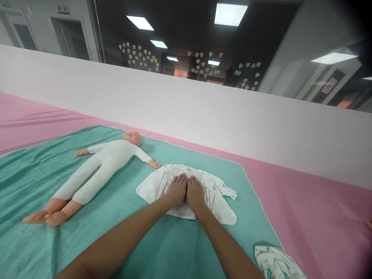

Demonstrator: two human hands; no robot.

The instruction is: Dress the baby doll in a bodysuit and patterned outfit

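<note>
A white baby garment (216,207) with a teal print lies spread on the green blanket (139,236), its neck label facing up. My left hand (176,190) rests on the middle of the garment, just below the neckline. Pressed against it side by side, my right hand (195,192) lies on the same cloth. The fingers of both hands look stretched out and flat, pointing toward the neckline, and they cover part of the fabric beneath. To the left, a baby doll (112,157) in a white suit lies on its back, one hand close to the garment's edge.
Another white cloth item with teal print (277,261) lies at the lower right. Around the blanket is a pink mat (305,193). A low white wall (203,116) runs behind it, with dark glass (180,35) above. Part of a hand (368,224) shows at the right edge.
</note>
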